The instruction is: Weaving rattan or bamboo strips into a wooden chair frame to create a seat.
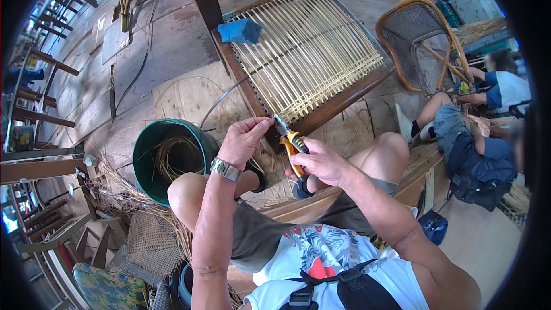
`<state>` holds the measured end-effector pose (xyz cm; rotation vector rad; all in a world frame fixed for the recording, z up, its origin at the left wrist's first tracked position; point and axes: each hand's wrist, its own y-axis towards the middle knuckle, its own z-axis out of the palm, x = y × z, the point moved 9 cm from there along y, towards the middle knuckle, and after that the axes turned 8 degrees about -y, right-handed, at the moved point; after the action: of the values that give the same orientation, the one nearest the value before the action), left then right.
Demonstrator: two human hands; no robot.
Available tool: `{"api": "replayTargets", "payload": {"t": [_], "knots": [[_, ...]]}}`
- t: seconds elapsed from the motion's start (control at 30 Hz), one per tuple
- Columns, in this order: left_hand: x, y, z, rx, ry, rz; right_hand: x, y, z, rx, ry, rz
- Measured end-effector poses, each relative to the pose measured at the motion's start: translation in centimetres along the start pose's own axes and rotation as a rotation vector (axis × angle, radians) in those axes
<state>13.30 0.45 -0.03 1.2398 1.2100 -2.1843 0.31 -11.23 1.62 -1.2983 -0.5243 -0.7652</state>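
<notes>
While yellow-and-black-handled metal pliers (pixel 288 146) are gripped by the right hand (pixel 324 163), the left hand (pixel 244 138) is pinched beside their tips; whether anything is held there cannot be told. Just beyond both, a brown wooden frame (pixel 344 99) is strung with pale cane strips (pixel 298 40).

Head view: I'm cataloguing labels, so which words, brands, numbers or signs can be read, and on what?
None can be read.
Pliers: any marking is too small to read.
White shirt: its print shows no legible letters.
Blue block and green bucket: no lettering visible.
</notes>
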Motion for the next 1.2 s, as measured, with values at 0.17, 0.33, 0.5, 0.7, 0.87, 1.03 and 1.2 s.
{"api": "replayTargets", "payload": {"t": [0.17,0.33,0.5,0.7,0.87,1.03,1.2], "knots": [[-0.3,0.1,-0.2,-0.038,0.103,0.023,0.4,0.1,0.1,-0.034,-0.031,0.027],[0.0,0.4,-0.6,-0.044,0.143,0.043,-0.3,1.0,-0.2,-0.056,-0.106,0.034],[0.1,0.4,-0.5,-0.042,0.077,0.067,0.5,1.0,-0.7,0.050,-0.097,0.068],[-0.5,0.7,-1.6,-0.188,0.358,0.133,-0.4,-5.0,0.2,0.330,0.128,0.191],[-1.5,0.6,-3.1,-0.303,0.642,0.200,0.3,-15.7,-5.1,-0.025,0.080,-0.012],[0.1,1.1,-3.4,-0.183,0.356,0.088,-8.7,-26.3,-16.0,-0.779,-0.396,0.041],[-2.0,-1.1,-1.3,0.050,-0.099,0.102,-27.4,-31.3,-19.5,-0.969,-1.085,0.251]]}}
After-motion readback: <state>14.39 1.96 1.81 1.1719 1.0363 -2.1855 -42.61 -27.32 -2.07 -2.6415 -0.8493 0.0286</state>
